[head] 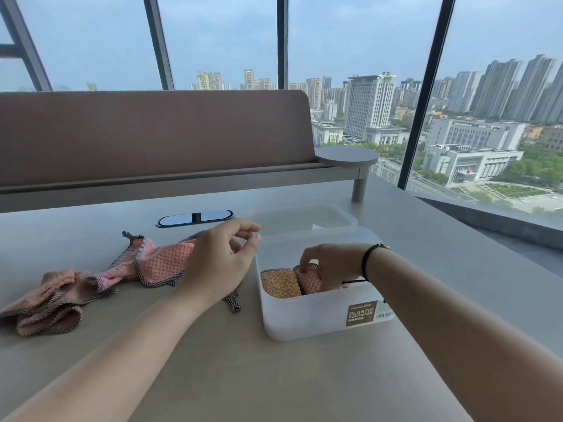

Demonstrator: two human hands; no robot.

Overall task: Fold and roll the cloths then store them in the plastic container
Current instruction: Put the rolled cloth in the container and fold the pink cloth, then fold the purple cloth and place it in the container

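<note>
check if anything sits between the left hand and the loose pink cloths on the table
Nothing visible does. The left hand hovers open directly above the loose pink cloths, while the right hand presses a pink roll into the plastic container, off to the side.

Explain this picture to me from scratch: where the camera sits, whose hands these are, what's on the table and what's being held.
There is no machine here. A person wears one camera on the head, looking down at both bare arms. The right hand reaches into the white plastic container, its grip on a rolled pink cloth beside a rolled orange cloth. The left hand hovers with loosely curled fingers, holding nothing. On the grey table lie loose pink cloths, not yet folded. The translucent lid rests behind the container.
</note>
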